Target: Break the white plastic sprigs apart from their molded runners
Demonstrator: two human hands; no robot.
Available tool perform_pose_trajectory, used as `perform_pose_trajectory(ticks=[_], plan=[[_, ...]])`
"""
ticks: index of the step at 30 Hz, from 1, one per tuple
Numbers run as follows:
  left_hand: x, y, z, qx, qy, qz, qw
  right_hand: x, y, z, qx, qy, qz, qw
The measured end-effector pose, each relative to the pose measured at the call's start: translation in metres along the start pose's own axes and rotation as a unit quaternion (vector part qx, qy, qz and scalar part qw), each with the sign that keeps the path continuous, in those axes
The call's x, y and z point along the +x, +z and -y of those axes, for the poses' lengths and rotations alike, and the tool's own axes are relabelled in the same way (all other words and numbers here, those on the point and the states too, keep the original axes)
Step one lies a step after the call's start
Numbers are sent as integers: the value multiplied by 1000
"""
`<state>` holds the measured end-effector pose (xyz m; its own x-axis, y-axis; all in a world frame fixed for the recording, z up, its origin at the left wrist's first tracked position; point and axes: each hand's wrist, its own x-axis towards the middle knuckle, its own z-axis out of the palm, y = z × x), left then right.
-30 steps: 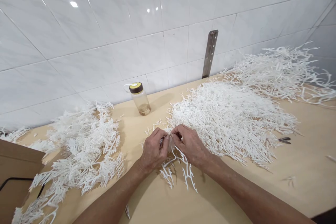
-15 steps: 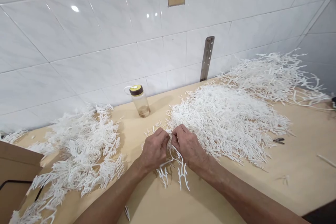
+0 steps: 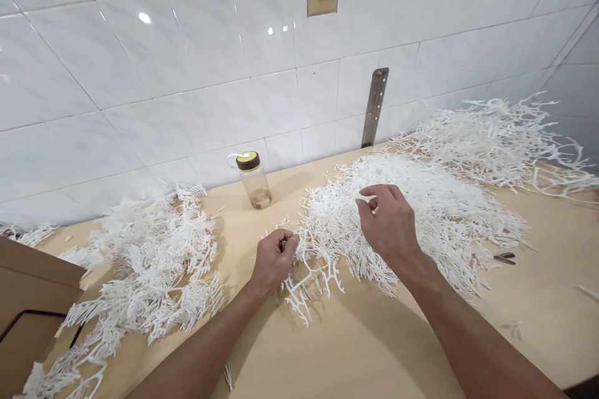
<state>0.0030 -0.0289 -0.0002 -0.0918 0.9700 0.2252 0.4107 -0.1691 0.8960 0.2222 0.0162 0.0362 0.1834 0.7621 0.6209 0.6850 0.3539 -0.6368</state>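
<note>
Between the thumb and fingers of my left hand (image 3: 276, 259) is pinched a white branching plastic piece (image 3: 302, 290), whose forked, toothed branches hang over the table. My right hand (image 3: 389, 221) is lifted over the near part of a large pile of thin white plastic sticks (image 3: 421, 199). Its thumb and index finger are apart, with no piece visible between them. Loose sticks lie around the left hand's fingertips, and the exact spot of the grip is partly hidden.
A heap of white branched pieces (image 3: 154, 262) spreads at left beside a cardboard box (image 3: 37, 293). Longer white strands (image 3: 496, 137) lie at back right. A clear bottle (image 3: 255, 187) stands near the tiled wall. A small dark tool (image 3: 505, 257) lies right of the pile.
My right hand has left my left hand, moved up and right over the stick pile, and opened. The left hand keeps the branching piece, which has swung slightly.
</note>
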Motion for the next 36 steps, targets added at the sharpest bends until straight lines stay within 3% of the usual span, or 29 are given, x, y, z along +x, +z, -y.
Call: perform_pose_trajectory(ticks=[2, 6, 12, 21, 29, 36], plan=[[-1, 1, 1, 20, 29, -19, 999, -5, 2, 10, 27, -42, 29, 998], [-2, 1, -1, 86, 120, -54, 988, -25, 13, 39, 147, -21, 216, 965], [-4, 2, -3, 82, 108, -56, 989, -40, 29, 42, 75, 24, 320, 944], [-4, 1, -3, 61, 62, -14, 996, -43, 28, 44, 100, 85, 350, 927], [0, -2, 0, -35, 15, 48, 998, -46, 34, 34, 75, 10, 296, 952], [2, -3, -1, -75, -20, 73, 994, -43, 31, 34, 71, 19, 299, 951]])
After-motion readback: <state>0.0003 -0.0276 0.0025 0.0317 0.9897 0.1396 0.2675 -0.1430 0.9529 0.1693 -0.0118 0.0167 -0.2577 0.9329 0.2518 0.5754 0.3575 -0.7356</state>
